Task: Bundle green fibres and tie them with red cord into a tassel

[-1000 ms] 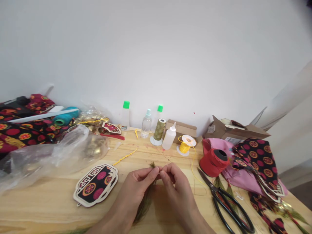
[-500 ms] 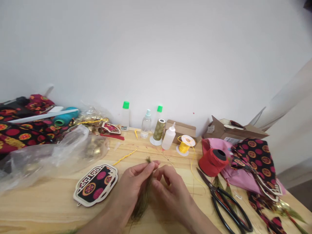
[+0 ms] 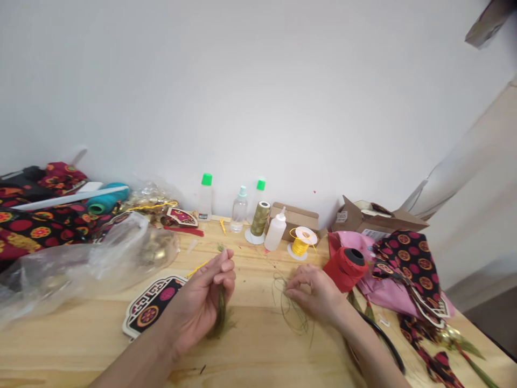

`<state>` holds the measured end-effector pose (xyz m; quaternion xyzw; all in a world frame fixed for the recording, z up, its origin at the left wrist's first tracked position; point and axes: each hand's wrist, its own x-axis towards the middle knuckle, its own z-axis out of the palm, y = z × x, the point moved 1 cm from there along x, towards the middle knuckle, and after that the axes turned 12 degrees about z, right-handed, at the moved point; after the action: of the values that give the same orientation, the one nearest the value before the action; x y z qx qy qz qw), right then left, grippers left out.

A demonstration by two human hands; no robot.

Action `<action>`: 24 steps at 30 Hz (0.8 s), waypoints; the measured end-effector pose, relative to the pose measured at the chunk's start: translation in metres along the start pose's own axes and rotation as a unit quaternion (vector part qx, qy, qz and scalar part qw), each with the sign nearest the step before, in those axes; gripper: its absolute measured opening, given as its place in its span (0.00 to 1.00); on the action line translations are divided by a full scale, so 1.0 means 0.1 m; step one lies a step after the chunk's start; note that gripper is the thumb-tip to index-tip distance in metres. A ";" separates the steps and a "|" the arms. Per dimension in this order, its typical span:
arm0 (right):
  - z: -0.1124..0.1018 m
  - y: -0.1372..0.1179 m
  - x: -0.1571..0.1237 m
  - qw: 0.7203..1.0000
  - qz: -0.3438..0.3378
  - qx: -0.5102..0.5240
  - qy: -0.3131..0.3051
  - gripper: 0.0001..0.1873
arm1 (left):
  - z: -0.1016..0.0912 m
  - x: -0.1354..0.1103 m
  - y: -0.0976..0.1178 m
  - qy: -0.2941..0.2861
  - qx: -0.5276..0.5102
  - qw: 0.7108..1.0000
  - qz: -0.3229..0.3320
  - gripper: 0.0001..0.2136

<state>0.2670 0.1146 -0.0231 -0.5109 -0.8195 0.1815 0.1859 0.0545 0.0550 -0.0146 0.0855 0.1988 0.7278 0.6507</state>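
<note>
Fingers (image 3: 229,266) holding tassel (image 3: 220,317), bag (image 3: 95,263) of gold pieces (image 3: 156,252)

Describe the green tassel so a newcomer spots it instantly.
Over the wooden table, find the left hand. In its curled fingers is the green tassel, small tuft on top, loose strands below. Unlike the tassels at far right, it is held.

Two hands (image 3: 200,302), four bottles (image 3: 276,233) and four thread spools (image 3: 343,271) show.
</note>
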 end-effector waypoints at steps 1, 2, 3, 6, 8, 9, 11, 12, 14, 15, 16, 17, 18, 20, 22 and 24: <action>0.03 0.00 0.00 1.000 -0.001 -0.011 0.005 0.04 | -0.01 0.00 -0.02 -0.003 0.015 1.000 -0.002 0.11; 0.06 -0.01 0.00 1.000 0.000 -0.020 0.012 0.05 | -0.01 0.00 -0.04 -0.004 0.031 1.000 -0.001 0.10; 0.07 -0.01 0.00 0.999 0.003 -0.026 0.022 0.05 | -0.02 0.00 -0.05 -0.004 0.045 0.999 0.001 0.09; 0.10 -0.04 0.01 0.997 0.013 -0.042 0.059 0.05 | -0.03 0.00 -0.08 -0.001 0.067 0.998 -0.001 0.09; 0.11 -0.07 0.03 0.995 -0.005 -0.057 0.078 0.06 | -0.03 0.00 -0.10 -0.001 0.073 0.997 -0.007 0.08; 0.11 -0.08 0.03 0.994 -0.024 -0.069 0.084 0.07 | -0.03 0.00 -0.10 0.000 0.075 0.997 -0.010 0.07; 0.14 -0.13 0.06 0.989 -0.067 -0.099 0.086 0.08 | -0.04 0.00 -0.12 0.001 0.078 0.997 -0.014 0.07; 0.15 -0.15 0.07 0.986 -0.084 -0.117 0.081 0.08 | -0.04 0.00 -0.12 0.001 0.080 0.997 -0.016 0.08; 0.19 -0.17 0.11 0.982 -0.092 -0.149 0.066 0.06 | -0.04 -0.01 -0.14 -0.002 0.083 0.996 -0.018 0.07; 0.20 -0.17 0.12 0.981 -0.085 -0.160 0.060 0.06 | -0.04 0.00 -0.14 -0.004 0.084 0.996 -0.020 0.07; 0.21 -0.16 0.13 0.981 -0.076 -0.168 0.057 0.07 | -0.05 0.00 -0.14 -0.005 0.085 0.996 -0.021 0.07; 0.22 -0.15 0.13 0.981 -0.066 -0.172 0.056 0.07 | -0.06 0.00 -0.14 -0.004 0.086 0.996 -0.023 0.07; 0.21 -0.14 0.12 0.981 -0.058 -0.175 0.058 0.08 | -0.06 0.00 -0.15 -0.001 0.087 0.996 -0.023 0.07; 0.19 -0.10 0.07 0.985 -0.049 -0.155 0.055 0.08 | -0.07 0.01 -0.15 0.008 0.088 0.996 -0.023 0.07; 0.16 -0.06 0.02 0.995 -0.029 -0.078 0.047 0.08 | -0.08 0.01 -0.15 0.016 0.093 0.995 -0.025 0.06; 0.14 -0.02 -0.01 0.998 0.006 0.035 0.043 0.08 | -0.09 0.01 -0.15 0.018 0.105 0.994 -0.028 0.06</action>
<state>0.2585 0.1111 -0.0345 -0.5162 -0.8008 0.1891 0.2376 0.0649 0.0557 -0.0289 0.1351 0.2881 0.6854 0.6549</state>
